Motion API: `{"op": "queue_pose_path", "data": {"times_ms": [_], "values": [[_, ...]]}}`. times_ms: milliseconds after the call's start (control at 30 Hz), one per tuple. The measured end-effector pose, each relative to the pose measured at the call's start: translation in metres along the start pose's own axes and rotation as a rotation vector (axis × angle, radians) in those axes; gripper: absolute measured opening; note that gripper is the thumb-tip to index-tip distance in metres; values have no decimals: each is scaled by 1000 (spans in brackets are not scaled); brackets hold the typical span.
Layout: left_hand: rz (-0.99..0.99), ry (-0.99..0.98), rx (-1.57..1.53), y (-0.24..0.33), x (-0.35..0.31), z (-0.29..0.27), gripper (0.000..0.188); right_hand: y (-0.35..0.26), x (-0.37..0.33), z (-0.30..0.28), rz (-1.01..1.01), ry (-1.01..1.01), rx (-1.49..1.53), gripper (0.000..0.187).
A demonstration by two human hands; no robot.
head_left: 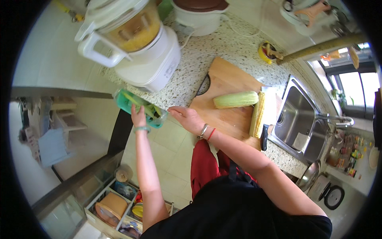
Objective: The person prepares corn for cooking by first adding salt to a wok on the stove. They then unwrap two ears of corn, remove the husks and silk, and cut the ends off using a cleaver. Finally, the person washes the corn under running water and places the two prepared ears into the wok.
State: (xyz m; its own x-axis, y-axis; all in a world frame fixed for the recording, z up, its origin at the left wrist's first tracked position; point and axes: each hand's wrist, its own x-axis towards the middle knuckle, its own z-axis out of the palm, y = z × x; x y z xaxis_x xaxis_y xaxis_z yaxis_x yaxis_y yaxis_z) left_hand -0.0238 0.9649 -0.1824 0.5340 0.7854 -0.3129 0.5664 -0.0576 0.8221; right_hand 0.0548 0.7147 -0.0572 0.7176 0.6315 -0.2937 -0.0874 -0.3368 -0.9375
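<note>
My left hand (138, 118) reaches over a lined green bin (158, 124) at the counter's edge, its fingers stretched out among pale green corn husks (149, 109). Whether it touches them I cannot make out. My right hand (188, 120) is open and holds nothing, its fingers pointing left, close to the near left edge of the wooden cutting board (229, 77). On the board lies an ear of corn in pale green husk (235, 99). Beside it is a bare yellow ear of corn (258, 115), next to a wide-bladed knife (264, 137) with a black handle.
A white blender (149, 59) with yellow contents stands at the back left, beside a white cooker (199, 18) with a brown lid. To the right is a steel sink (296, 113) with a faucet (338, 120). A partitioned storage bin (115, 217) sits low at the left.
</note>
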Motion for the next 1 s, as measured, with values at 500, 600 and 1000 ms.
{"op": "queue_pose_path", "data": {"times_ms": [500, 600, 1000], "values": [[1063, -765, 665, 202, -205, 225, 68, 68, -149, -230, 19, 658, 1005, 46], [1047, -808, 665, 193, -197, 240, 68, 86, -184, -253, -3, 768, 1072, 46], [148, -1223, -262, 264, -332, 285, 51, 134, -272, -323, -110, 881, 1292, 43]]}}
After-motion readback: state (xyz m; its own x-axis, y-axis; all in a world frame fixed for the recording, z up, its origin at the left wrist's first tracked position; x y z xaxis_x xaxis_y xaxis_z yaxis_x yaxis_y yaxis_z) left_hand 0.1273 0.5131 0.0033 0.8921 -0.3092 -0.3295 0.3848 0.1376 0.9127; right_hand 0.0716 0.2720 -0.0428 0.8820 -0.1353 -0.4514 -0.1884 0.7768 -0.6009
